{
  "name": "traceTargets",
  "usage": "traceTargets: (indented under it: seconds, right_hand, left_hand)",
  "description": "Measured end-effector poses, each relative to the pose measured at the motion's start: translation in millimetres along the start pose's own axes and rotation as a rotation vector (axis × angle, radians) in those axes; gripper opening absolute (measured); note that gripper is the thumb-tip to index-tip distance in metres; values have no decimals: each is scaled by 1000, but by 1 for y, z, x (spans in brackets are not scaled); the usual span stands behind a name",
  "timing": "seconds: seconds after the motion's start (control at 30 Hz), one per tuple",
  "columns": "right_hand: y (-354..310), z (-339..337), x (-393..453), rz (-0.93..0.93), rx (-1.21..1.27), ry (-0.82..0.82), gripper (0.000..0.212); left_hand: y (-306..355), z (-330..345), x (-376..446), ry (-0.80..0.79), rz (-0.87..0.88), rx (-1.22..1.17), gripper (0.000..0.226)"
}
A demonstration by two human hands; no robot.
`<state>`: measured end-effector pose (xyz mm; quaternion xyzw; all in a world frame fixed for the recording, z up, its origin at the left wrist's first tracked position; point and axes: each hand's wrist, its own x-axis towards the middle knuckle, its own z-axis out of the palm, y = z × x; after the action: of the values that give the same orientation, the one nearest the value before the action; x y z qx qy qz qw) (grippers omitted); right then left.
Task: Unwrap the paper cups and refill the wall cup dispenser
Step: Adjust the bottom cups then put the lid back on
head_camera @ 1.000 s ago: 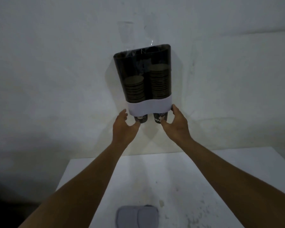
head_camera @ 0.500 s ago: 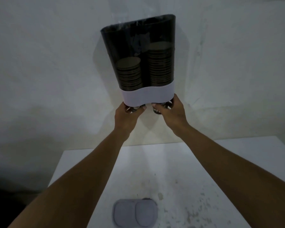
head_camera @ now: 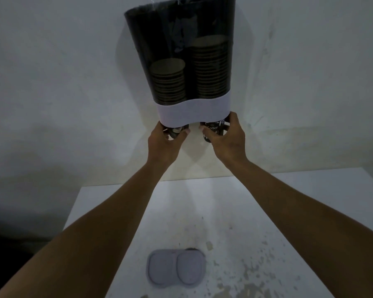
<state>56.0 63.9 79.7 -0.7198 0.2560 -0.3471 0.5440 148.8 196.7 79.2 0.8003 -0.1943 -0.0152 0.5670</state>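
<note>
A dark see-through cup dispenser [head_camera: 181, 39] with a white lower band [head_camera: 194, 112] hangs on the wall. Inside it stand two stacks of paper cups, a shorter left stack [head_camera: 169, 82] and a taller right stack [head_camera: 211, 67]. A black cup pokes out under each side. My left hand [head_camera: 166, 140] wraps around the left bottom cup [head_camera: 177, 131]. My right hand [head_camera: 228, 138] grips the right bottom cup [head_camera: 212, 127], which bears white "Coffee" lettering.
A white table [head_camera: 235, 211] with stains near its front stands below the dispenser, against the pale wall [head_camera: 52, 82]. A grey double-lobed lid [head_camera: 176, 268] lies on the table near me. Dark space lies to the table's left.
Both hands rose from just under the dispenser and closed around the two cups sticking out of it. The view moved closer to the dispenser.
</note>
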Motion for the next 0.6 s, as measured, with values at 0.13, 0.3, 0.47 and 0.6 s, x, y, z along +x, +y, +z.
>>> traceTargets:
  seconds: [0.13,0.3,0.47,0.6]
  right_hand:
    - [4,1,-3,10,8,-1,56]
    - [7,3,-5,13,8,-17,59]
    - [5,3,-2,3,31,-3,56]
    - [5,3,-2,2,31,-12,54]
  left_hand:
    - [-4,-1,-2,15,9,53,51]
    - [-5,-3,2,-1,-27,9,63]
    - [-10,-2,6,-51,-46,-79,65]
    - [-14,0,8,-78,-55,-80,65]
